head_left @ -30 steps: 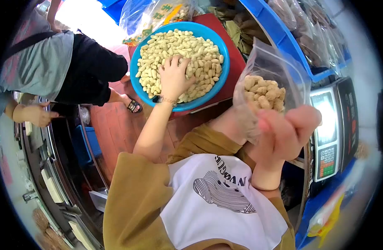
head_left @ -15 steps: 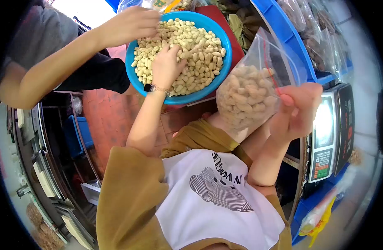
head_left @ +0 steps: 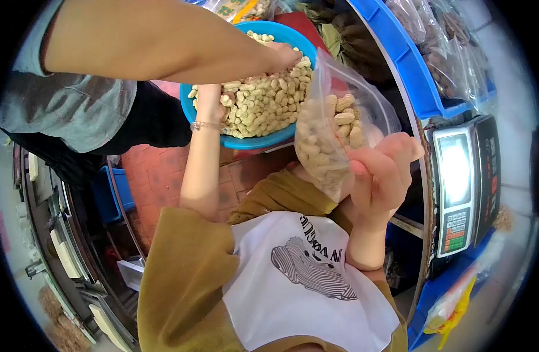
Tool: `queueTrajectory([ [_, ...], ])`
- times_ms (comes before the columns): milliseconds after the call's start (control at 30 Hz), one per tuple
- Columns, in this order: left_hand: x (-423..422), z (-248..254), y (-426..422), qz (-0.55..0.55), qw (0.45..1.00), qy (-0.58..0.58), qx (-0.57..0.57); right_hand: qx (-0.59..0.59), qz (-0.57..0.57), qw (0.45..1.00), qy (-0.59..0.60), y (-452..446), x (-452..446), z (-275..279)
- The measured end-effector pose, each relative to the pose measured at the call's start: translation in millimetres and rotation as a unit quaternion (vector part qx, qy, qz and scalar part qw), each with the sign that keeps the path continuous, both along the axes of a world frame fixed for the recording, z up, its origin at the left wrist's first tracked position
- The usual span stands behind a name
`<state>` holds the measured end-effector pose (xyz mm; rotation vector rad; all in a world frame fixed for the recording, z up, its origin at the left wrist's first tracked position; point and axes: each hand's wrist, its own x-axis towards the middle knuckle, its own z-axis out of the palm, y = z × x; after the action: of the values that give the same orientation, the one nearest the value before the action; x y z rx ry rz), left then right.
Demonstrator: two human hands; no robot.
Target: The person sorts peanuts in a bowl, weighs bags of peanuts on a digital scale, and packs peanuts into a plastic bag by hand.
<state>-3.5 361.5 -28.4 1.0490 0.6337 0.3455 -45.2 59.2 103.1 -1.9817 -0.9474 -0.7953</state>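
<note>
My left hand (head_left: 209, 104) is down among the unshelled peanuts (head_left: 258, 108) at the near left of a blue basin (head_left: 252, 142). A co-worker's forearm crosses above it and hides most of its fingers, so its grip does not show. In my right hand (head_left: 382, 176), thumb and bent fingers pinch the edge of a clear zip-lock bag (head_left: 316, 141) with a red seal line. The bag is partly filled with peanuts and tilted beside the basin's right rim. Its mouth gapes, showing several peanuts inside.
A co-worker's hand (head_left: 281, 57) reaches into the basin from the left. On the right stands a digital scale (head_left: 455, 193) with a lit display. Beyond it, a blue crate (head_left: 398, 47) borders bagged goods (head_left: 451, 58). A printed bag (head_left: 240, 9) lies behind the basin.
The co-worker's arm has swung right across the basin, covering my left hand, which shifted slightly left and nearer. My right hand has brought the bag left and its mouth has widened.
</note>
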Motion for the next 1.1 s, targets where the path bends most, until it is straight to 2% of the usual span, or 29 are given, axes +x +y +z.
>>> queueTrajectory([
  [67,-3.8,8.0,-2.3,0.050,0.989,-0.046,-0.130,0.002,0.007,1.000,-0.007,1.2,-0.9,0.4],
  [100,-6.2,0.6,4.5,0.031,0.966,-0.081,-0.242,0.003,0.011,1.000,-0.011,1.6,-1.4,0.7],
  [167,-12.9,-20.9,23.7,-0.011,0.880,-0.147,-0.452,0.000,0.021,1.000,-0.010,-0.2,-1.9,1.5],
  [200,-17.7,-10.4,14.2,0.062,0.890,-0.114,-0.438,-0.002,0.026,1.000,-0.010,-1.3,-1.8,1.7],
  [300,-22.8,8.1,0.8,-0.115,0.796,-0.168,-0.570,0.002,0.037,0.999,-0.009,-2.7,-0.6,-0.6],
  [333,-24.7,6.8,-6.0,-0.135,0.815,-0.201,-0.527,-0.002,0.037,0.999,-0.008,-2.8,-0.9,0.3],
  [367,-26.0,6.8,-11.6,-0.167,0.799,-0.202,-0.542,-0.006,0.038,0.999,-0.007,-2.9,-1.5,1.9],
  [500,-36.3,16.6,-52.9,-0.179,0.774,-0.184,-0.579,-0.022,0.033,0.999,0.010,-7.3,-4.6,3.4],
  [600,-42.6,53.7,-93.2,-0.200,0.765,-0.155,-0.593,-0.011,0.032,0.999,0.023,-14.5,-4.8,1.4],
  [700,-43.4,91.2,-111.9,-0.230,0.804,-0.184,-0.516,0.020,0.025,0.999,0.004,-24.7,-7.2,4.5],
  [733,-43.4,101.0,-114.4,-0.241,0.809,-0.205,-0.495,0.065,0.022,0.997,0.025,-25.3,-9.7,2.6],
  [833,-41.3,135.4,-119.4,-0.267,0.803,-0.262,-0.464,0.076,0.006,0.997,-0.009,-39.8,-7.6,9.2],
  [967,-14.4,192.8,-144.7,-0.385,0.751,-0.323,-0.428,0.153,0.001,0.988,0.007,-62.0,10.4,15.7],
  [1033,4.3,217.9,-170.0,-0.468,0.706,-0.347,-0.402,0.179,0.017,0.984,-0.003,-71.4,22.9,21.5],
  [1100,12.6,246.4,-206.8,-0.443,0.753,-0.343,-0.346,0.190,0.009,0.982,0.001,-76.1,25.4,27.7],
])
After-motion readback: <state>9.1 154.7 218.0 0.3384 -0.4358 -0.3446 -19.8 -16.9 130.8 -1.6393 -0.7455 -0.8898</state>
